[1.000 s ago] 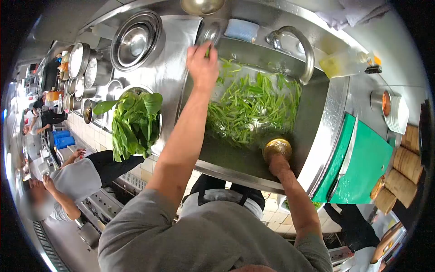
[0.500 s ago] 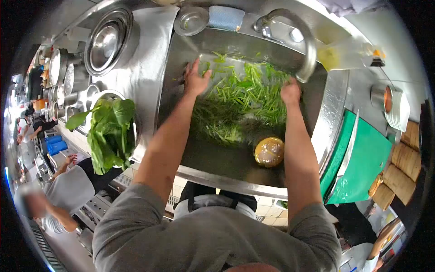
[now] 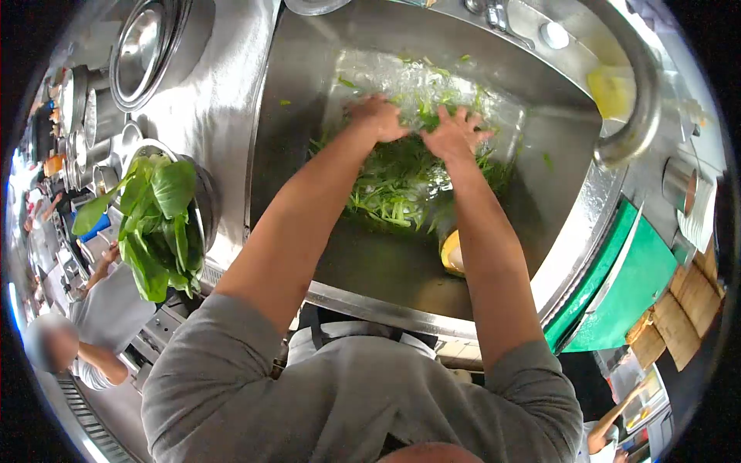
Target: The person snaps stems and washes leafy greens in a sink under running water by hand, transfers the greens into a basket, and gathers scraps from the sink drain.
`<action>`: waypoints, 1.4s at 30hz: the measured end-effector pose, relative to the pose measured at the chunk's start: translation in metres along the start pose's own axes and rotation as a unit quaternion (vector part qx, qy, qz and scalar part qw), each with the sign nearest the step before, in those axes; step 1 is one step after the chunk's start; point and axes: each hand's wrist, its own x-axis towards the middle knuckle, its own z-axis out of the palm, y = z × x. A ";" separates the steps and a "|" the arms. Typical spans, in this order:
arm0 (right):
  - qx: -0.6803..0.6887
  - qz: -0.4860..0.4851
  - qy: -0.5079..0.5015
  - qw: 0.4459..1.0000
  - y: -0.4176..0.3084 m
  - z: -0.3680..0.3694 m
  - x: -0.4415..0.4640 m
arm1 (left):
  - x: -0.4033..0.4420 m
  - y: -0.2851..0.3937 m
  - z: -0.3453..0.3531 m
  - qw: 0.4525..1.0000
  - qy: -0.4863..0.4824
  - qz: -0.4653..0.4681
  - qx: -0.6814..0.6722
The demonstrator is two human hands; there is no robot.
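Cut green leaves (image 3: 394, 181) float in water in a metal sink (image 3: 370, 282). My left hand (image 3: 376, 118) is over the far part of the greens, fingers spread and partly in the water. Beside it, a small gap away, my right hand (image 3: 457, 135) has its fingers spread over the same greens. Neither hand grips anything that shows. A golden bowl (image 3: 451, 253) lies in the sink near my right forearm, which partly hides it.
Leafy greens (image 3: 158, 220) fill a bowl left of the sink, below nested metal bowls (image 3: 139, 54). A curved faucet (image 3: 644, 116) arches at the right. Beyond it lie a green cutting board (image 3: 633, 293) and a knife (image 3: 614, 270). A co-worker (image 3: 112, 309) stands at the left.
The right hand let go of the golden bowl, moved up to the greens, then came left towards the left hand. My left hand came down from the sink's edge into the sink. The view has shifted.
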 end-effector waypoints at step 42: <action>0.694 -0.054 0.314 0.645 0.058 0.028 -0.344 | -0.327 0.166 0.036 0.760 0.082 0.048 -0.643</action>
